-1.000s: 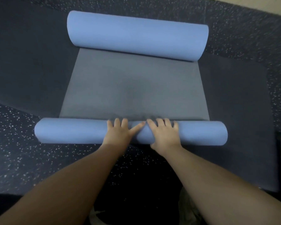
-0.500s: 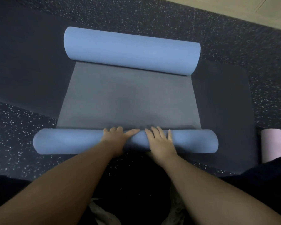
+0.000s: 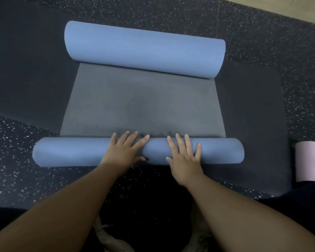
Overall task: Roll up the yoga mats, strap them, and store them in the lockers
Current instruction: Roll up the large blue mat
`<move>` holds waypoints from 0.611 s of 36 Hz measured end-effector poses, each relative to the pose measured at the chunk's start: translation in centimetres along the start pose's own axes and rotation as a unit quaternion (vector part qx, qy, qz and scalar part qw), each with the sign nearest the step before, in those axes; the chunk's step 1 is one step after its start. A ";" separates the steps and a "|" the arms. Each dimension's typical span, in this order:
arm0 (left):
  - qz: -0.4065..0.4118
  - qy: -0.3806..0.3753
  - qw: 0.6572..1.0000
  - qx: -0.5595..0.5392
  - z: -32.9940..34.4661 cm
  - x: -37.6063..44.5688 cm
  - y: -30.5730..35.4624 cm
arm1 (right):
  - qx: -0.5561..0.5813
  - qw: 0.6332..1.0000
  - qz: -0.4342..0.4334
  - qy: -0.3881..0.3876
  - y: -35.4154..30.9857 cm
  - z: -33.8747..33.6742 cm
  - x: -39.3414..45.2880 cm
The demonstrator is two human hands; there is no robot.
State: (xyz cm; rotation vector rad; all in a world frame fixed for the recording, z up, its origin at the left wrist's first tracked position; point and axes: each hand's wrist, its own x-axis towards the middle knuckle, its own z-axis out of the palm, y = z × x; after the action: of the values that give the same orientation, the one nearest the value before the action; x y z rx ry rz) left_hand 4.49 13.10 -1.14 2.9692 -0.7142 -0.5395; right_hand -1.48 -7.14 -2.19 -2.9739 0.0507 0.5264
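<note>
Nearest the camera, two bare forearms are reaching forward over a dark speckled floor (image 3: 11,160). The left hand (image 3: 125,150) and right hand (image 3: 185,157) are lying flat, side by side, on the near roll (image 3: 71,151) of a blue yoga mat, fingers straight and slightly spread, pressing down on it without curling around it. This roll is lying across the view, its blue outer face showing. Beyond the fingertips, the mat's unrolled stretch (image 3: 140,104) is showing its grey inner face, lying flat on a larger dark mat (image 3: 253,115). Farther off, the mat's other end is sitting as a thicker blue roll (image 3: 144,50), parallel to the near one. At the right edge, a pale pink rolled mat (image 3: 309,162) is resting on the floor.
</note>
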 end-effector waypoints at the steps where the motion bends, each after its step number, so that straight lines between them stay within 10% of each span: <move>1: 0.003 0.020 1.000 -0.015 0.5 0.0 0.0 | 0.003 1.000 -0.008 0.016 0.1 -0.2 0.4; 13: -0.019 0.146 0.989 -0.002 3.1 0.7 1.7 | -0.015 0.997 0.000 -0.072 1.0 -4.1 6.3; 22: -0.063 0.015 0.997 0.040 1.4 2.8 2.3 | -0.003 0.999 0.046 0.007 0.5 -3.4 8.0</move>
State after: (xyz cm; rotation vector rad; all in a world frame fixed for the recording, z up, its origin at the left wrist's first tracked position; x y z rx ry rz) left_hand 5.32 9.91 -3.12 3.1063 -0.5628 -0.4814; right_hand 7.15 -8.15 -1.78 -2.9937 0.1897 0.5163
